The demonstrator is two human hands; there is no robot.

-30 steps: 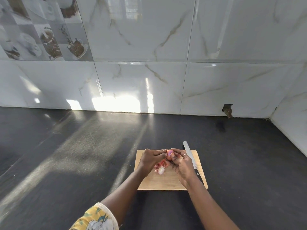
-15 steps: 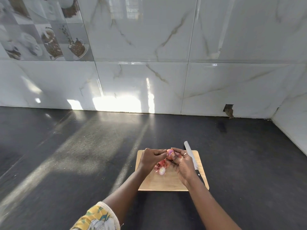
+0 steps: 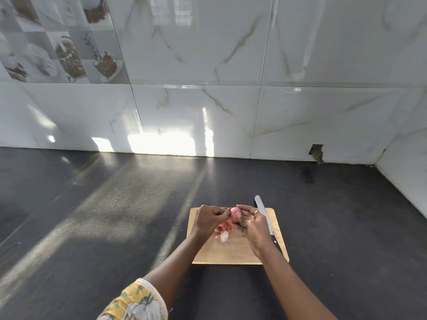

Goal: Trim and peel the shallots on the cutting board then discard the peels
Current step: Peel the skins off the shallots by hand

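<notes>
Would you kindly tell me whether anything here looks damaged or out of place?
Yes: a jagged hole breaks the wall tile at its base, to the right beyond the cutting board. Also, the knife tip overhangs the board's far edge.

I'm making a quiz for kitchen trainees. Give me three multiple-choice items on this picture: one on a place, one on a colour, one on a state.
1. Where does the knife lie?
A. along the right side of the board
B. leaning against the wall
C. in a sink

2. What colour is the counter?
A. white
B. dark grey
C. green

3. How is the shallot held?
A. lying loose on the board
B. between the left hand and the right hand
C. speared on the knife

Answers:
1 A: the blade and handle run along the board's right edge, beside the right hand.
2 B: the surface around the board is dark grey.
3 B: fingers of both hands curl round it, above the peels.
</notes>
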